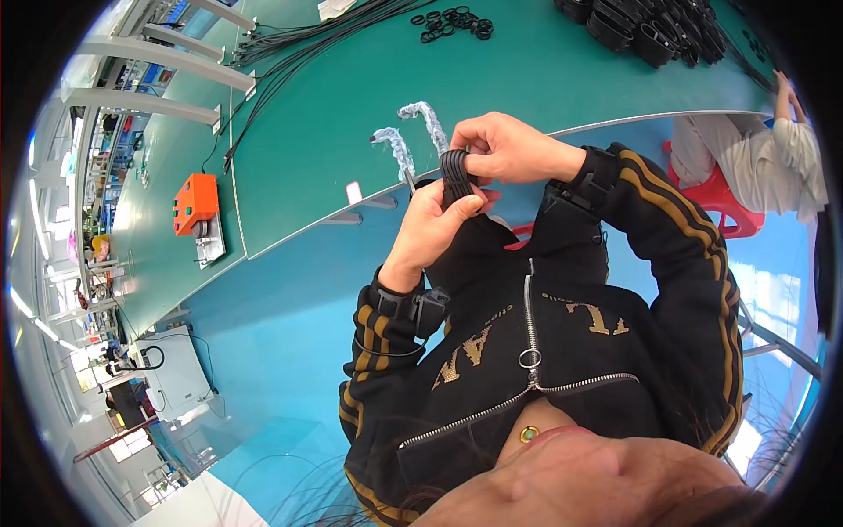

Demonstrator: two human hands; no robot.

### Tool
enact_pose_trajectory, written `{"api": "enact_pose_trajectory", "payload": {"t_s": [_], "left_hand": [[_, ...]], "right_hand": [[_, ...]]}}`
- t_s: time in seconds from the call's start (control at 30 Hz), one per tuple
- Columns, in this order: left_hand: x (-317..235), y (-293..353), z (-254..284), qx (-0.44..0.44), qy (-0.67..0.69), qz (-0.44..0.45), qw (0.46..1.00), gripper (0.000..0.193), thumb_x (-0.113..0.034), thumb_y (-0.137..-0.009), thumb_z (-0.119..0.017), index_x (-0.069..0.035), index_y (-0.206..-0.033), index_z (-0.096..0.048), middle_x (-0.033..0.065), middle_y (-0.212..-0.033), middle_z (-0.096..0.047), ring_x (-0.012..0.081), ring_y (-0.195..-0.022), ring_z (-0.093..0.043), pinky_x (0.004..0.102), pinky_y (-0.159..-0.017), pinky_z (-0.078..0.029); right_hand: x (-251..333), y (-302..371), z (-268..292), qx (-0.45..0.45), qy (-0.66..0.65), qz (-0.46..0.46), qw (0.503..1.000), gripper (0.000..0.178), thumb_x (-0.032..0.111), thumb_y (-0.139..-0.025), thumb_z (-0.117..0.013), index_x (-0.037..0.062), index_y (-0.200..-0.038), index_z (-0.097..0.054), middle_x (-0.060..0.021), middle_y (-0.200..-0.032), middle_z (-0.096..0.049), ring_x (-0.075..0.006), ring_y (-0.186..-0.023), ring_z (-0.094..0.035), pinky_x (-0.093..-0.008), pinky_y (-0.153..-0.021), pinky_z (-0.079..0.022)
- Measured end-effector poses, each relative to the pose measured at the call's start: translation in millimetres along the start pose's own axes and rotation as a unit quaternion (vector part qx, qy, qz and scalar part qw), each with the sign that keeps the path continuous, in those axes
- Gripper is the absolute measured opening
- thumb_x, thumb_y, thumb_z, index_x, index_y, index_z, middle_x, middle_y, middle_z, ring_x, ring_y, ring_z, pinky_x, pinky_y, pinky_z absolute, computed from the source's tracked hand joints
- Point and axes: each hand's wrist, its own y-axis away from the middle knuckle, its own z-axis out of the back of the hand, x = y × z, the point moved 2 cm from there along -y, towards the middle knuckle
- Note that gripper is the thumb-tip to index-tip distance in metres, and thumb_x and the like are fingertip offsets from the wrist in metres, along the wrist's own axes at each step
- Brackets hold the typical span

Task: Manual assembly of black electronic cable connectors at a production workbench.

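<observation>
Both hands grip one coiled black cable bundle (456,176) held just off the near edge of the green counter (351,97), left hand (435,224) closed beneath it, right hand (500,147) pinching its top, apparently mid-coiling, with loose cables (290,48) and rubber rings (452,22) lying farther back on that counter.

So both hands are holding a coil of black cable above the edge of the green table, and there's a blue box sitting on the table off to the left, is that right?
Not quite: the box on the green table is orange, not blue, as the head view shows. The rest holds: the left hand and right hand both hold the coil of black cable above the table's edge.
</observation>
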Motion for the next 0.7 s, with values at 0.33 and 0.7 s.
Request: {"api": "enact_pose_trajectory", "payload": {"t_s": [0.33, 0.7], "left_hand": [[6.9, -2.6, -1.6, -0.045, -0.042, -0.006, 0.998, 0.020, -0.011, -0.092, -0.058, 0.004, -0.106, -0.055, 0.0114, -0.100, -0.065, 0.0168, -0.090, -0.064, 0.0294, -0.082, -0.052], [-1.4, 0.6, -2.6, -0.031, -0.096, -0.012, 0.995, 0.020, -0.009, -0.091, -0.058, 0.004, -0.106, -0.054, 0.0081, -0.091, -0.065, 0.0158, -0.084, -0.065, 0.0285, -0.075, -0.053]], "right_hand": [[-8.1, 4.8, -15.9, -0.102, 0.139, 0.119, 0.978, 0.023, 0.005, -0.084, -0.055, 0.0013, -0.106, -0.052, -0.0104, -0.062, -0.060, -0.0189, -0.053, -0.060, -0.0301, -0.048, -0.044], [-11.0, 8.1, -2.3, 0.006, -0.021, 0.090, 0.996, 0.023, 0.001, -0.086, -0.052, 0.0006, -0.109, -0.052, -0.0146, -0.066, -0.061, -0.0244, -0.056, -0.064, -0.0328, -0.051, -0.048]]}}
